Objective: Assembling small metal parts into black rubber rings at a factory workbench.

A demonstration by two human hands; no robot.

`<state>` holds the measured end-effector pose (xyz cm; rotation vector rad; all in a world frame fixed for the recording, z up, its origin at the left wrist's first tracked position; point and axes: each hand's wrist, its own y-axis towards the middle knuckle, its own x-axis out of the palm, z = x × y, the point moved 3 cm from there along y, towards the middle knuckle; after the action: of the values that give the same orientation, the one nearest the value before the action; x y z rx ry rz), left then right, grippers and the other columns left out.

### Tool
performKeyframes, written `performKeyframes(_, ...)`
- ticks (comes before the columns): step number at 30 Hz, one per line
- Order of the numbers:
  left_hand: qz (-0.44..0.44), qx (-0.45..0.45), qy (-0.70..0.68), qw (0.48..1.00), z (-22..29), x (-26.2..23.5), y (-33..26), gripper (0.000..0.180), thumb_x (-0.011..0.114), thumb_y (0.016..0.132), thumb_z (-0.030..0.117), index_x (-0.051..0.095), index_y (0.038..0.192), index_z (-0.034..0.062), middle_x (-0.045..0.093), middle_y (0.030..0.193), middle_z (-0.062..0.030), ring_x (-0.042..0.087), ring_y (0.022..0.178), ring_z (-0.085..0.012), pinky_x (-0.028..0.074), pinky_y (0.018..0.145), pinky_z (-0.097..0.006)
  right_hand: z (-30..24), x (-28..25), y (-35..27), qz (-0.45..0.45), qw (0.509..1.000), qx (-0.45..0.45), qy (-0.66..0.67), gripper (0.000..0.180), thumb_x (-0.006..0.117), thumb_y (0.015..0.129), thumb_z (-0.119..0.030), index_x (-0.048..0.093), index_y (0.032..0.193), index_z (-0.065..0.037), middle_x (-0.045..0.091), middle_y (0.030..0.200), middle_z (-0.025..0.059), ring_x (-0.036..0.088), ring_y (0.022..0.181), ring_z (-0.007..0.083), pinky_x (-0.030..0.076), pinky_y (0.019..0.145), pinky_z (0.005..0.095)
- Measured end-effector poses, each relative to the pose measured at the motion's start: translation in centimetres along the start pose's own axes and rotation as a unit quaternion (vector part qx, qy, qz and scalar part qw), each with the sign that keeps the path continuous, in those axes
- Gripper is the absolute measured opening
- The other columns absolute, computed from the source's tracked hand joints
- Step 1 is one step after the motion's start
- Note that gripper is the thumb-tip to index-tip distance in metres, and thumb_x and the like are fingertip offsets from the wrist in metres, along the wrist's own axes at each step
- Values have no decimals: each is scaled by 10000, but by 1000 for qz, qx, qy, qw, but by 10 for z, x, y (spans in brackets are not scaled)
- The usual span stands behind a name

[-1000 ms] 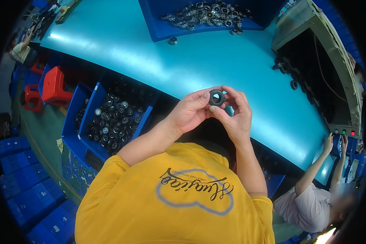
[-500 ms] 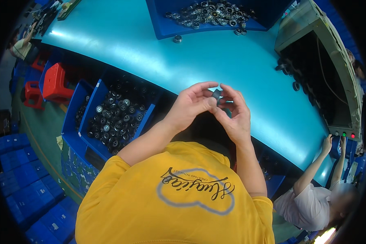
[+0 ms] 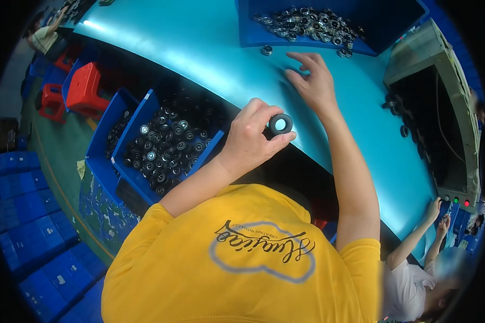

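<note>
Pinched between the thumb and fingers of my left hand (image 3: 248,135) is a black ring (image 3: 289,125), held over the near edge of the turquoise table (image 3: 199,64). Turquoise shows through its round hole. My right hand (image 3: 315,85) is stretched forward over the table with its fingers apart and nothing in them. Just beyond its fingertips lies a small shiny metal wheel-like part (image 3: 267,50). Behind that, a blue bin (image 3: 246,24) holds a heap of similar metal parts (image 3: 312,27).
A blue bin (image 3: 125,132) of black wheels (image 3: 167,145) stands below the table at left. On the right is a grey machine (image 3: 447,70) with a dark opening, black rings (image 3: 404,131) beside it. A co-worker (image 3: 409,280) sits at lower right. Red stools (image 3: 84,86) stand at far left.
My hands were together around the ring. The right hand has let go and moved forward toward the metal parts; the left keeps the ring, its hole now facing up. The view has shifted slightly.
</note>
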<state>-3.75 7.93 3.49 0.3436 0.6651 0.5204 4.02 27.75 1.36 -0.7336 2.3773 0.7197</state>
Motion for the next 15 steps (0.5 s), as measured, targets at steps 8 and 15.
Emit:
performKeyframes(8,18,-20,13,1000,-4,-19,-4,401,893,734,234,700,1024,35,592,905,-70,606,689,-164,525,600,-279,1,57,40,4,976,-120,-179,402,787,814,-313,739,1196,-196,617,1241,113,578,1102,349,511,948,447)
performKeyframes(15,-8,-180,-241,954,-23,-19,-10,365,791,886,210,687,1162,-4,622,980,-46,606,802,-125,527,735,-279,13,51,34,-8,992,-52,-112,346,786,823,-181,729,1160,-127,659,1071,115,649,957,307,545,871,398)
